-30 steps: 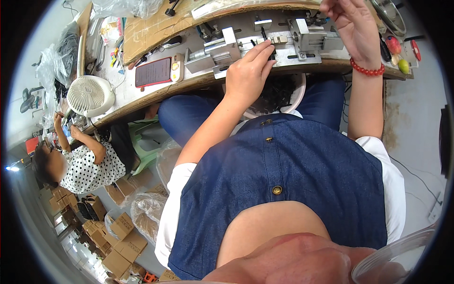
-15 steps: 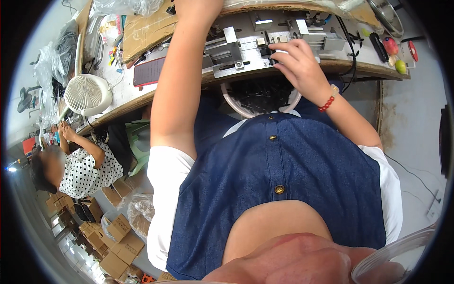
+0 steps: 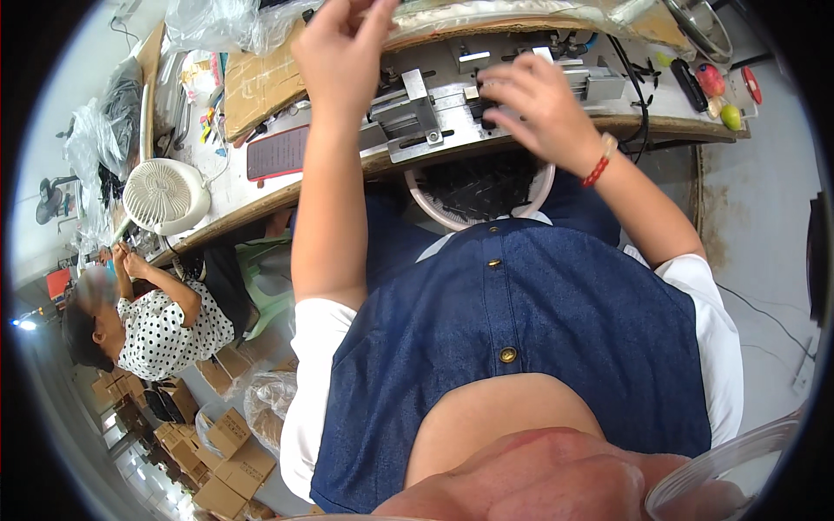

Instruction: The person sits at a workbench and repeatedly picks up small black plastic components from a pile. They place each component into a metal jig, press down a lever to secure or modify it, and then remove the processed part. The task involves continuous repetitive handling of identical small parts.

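My left hand [image 3: 343, 65] is raised at the top edge, left of the metal clamping fixture [image 3: 415, 113]. Its fingers are bent together as in a pinch, the tips partly cut off by the edge; anything small between them cannot be made out. Over the middle of the fixture is my right hand [image 3: 539, 108], fingers and thumb apart. Its fingertips lie close beside a small black part [image 3: 478, 106] seated in the fixture; whether they touch it is unclear. A red bead bracelet [image 3: 594, 172] circles my right wrist.
Below the bench edge sits a pale round basket [image 3: 417, 193] full of black pieces. Leftward lie a phone [image 3: 276, 154], cardboard [image 3: 261, 82] and a white fan [image 3: 165, 196]. Black cables [image 3: 641, 95] hang right of the fixture. A co-worker in a dotted shirt [image 3: 178, 334] sits left.
My left hand has drawn back from beyond the top edge, so its fingers now show. My right hand has shifted slightly left and up, its fingers spreading near the black part.
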`<action>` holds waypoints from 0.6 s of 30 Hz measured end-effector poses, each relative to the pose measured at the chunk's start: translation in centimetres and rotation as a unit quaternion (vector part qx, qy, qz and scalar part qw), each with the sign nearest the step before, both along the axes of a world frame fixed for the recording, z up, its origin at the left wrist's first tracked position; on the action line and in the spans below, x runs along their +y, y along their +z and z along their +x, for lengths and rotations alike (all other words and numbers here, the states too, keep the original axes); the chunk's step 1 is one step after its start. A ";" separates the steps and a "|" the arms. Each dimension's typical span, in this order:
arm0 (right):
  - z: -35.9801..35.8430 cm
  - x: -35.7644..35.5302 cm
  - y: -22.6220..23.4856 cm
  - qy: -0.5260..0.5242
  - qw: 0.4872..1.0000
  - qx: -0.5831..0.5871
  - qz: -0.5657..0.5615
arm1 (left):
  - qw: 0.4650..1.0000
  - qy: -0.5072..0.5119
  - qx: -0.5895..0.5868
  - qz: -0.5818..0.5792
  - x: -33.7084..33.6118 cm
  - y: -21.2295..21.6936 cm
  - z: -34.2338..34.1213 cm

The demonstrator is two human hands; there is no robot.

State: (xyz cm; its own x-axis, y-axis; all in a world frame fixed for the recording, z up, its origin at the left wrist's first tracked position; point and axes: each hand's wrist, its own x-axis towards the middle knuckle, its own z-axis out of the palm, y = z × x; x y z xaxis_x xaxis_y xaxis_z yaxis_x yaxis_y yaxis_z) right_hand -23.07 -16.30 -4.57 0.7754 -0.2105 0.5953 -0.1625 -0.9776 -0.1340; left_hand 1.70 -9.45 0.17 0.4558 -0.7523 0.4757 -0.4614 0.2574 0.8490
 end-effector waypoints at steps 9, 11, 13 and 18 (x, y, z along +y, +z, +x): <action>7.7 -10.9 7.2 -0.144 0.975 0.033 -0.169 | 0.983 -0.041 -0.175 0.032 7.0 -6.1 -8.7; 8.7 -11.6 7.3 -0.164 0.954 0.136 -0.212 | 0.978 -0.023 -0.203 0.044 7.0 -7.3 -9.0; 8.4 -12.0 7.7 -0.150 0.958 0.123 -0.213 | 0.973 -0.021 -0.227 0.044 6.8 -8.2 -9.3; 5.9 -11.5 9.0 -0.098 0.992 -0.068 -0.047 | 0.968 -0.020 -0.247 0.049 6.0 -9.6 -9.7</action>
State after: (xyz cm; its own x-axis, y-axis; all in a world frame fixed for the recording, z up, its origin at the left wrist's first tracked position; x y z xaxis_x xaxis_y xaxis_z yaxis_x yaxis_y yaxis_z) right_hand -17.19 -27.80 4.44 0.6362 -0.2880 0.7158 -0.3375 -0.9381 -0.0774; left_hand -7.97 -3.49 -9.45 0.1603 -0.8172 0.5536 -0.8079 0.2136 0.5493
